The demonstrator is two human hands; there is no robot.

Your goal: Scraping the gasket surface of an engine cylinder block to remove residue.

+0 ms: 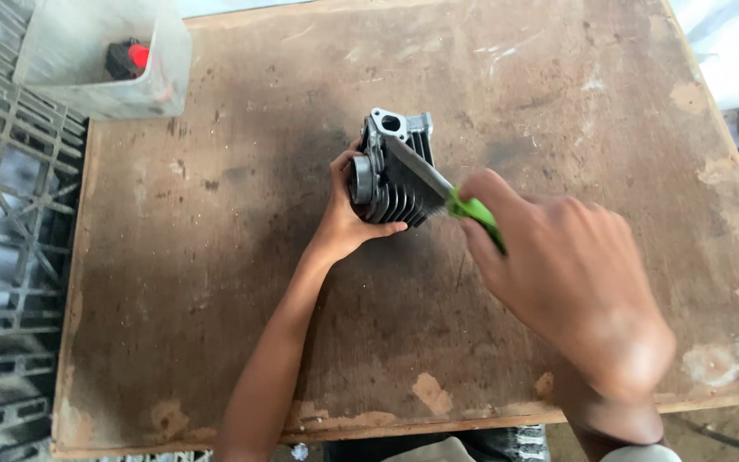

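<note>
Head view: left hand [345, 224] grips one finned cylinder [393, 171]; right hand [558, 265], blurred, seemingly clasps one green-handled blade [446, 192].

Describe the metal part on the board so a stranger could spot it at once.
On the worn brown wooden board, look just above its middle, where the left hand grips a grey finned metal engine part. A green-handled blade, held by the right hand, rests against it. Its stacked cooling fins set it apart.

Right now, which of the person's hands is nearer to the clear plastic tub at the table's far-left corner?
Left. The left hand grips the finned metal engine part at mid-table, closer to the tub. The right hand, holding a green-handled knife, sits farther right and nearer the person.
</note>
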